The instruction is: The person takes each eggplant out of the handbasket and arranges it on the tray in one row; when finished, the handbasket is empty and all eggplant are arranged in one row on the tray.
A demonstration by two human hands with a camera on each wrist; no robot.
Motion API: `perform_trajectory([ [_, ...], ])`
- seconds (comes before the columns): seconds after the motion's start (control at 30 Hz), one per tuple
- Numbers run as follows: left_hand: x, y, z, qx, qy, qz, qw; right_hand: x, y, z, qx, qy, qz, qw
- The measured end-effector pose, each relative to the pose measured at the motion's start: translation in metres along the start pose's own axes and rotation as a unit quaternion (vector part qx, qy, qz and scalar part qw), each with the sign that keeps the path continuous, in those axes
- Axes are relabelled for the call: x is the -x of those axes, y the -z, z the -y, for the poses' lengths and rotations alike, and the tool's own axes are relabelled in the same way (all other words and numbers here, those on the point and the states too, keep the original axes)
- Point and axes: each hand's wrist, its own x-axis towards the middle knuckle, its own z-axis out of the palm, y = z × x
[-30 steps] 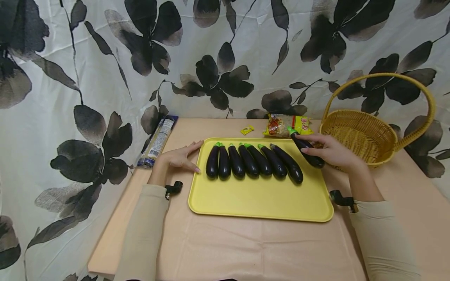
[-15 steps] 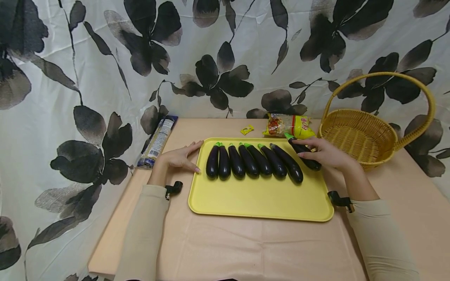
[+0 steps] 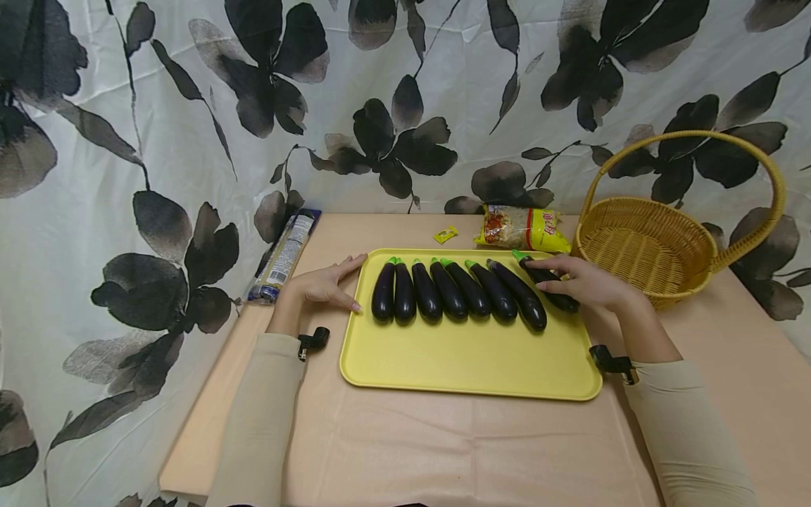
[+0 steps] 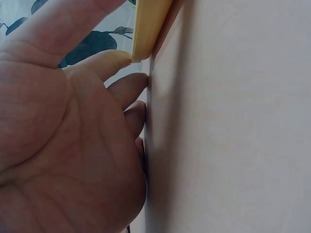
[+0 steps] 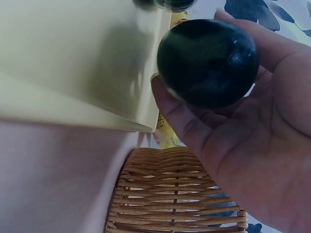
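Note:
My right hand (image 3: 592, 285) pinches a dark, glossy eggplant (image 3: 538, 275) between thumb and fingers, over the right end of the yellow tray (image 3: 469, 362). In the right wrist view, the round blunt end of this eggplant (image 5: 209, 63) faces the camera, and the fingers curl around its sides. Several more eggplants (image 3: 453, 290) lie side by side on the tray, green stem ends toward the back. At the tray's left edge rests my left hand (image 3: 324, 283), thumb on the rim and fingers extended. The left wrist view shows a fingertip at the tray's edge (image 4: 148, 29).
A wicker basket (image 3: 646, 246) with a tall handle stands right of the tray. Behind the tray lie a yellow-and-clear food bag (image 3: 522, 227) and a small yellow packet (image 3: 445, 234). A long blue-and-clear package (image 3: 285, 255) lies at the left table edge.
My right hand has brought the eggplant left and lower over the tray, toward the row. The left hand stays at the tray's edge.

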Motion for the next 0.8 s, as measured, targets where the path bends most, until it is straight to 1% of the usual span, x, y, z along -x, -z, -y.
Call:
perform_trajectory([
  [0.07, 0.0005, 0.0000, -0.0006, 0.002, 0.000, 0.000, 1.0000, -0.0001, -0.0009, -0.0006, 0.000, -0.004, 0.002, 1.0000],
  [0.33, 0.0006, -0.0001, -0.0006, -0.001, -0.001, 0.000, 1.0000, -0.0012, -0.0033, -0.0026, 0.027, -0.003, 0.012, 0.9996],
  [0.8, -0.0002, 0.0000, 0.0011, -0.009, 0.003, -0.001, 1.0000, -0.0011, -0.0038, 0.0003, 0.019, -0.001, 0.026, 0.9995],
])
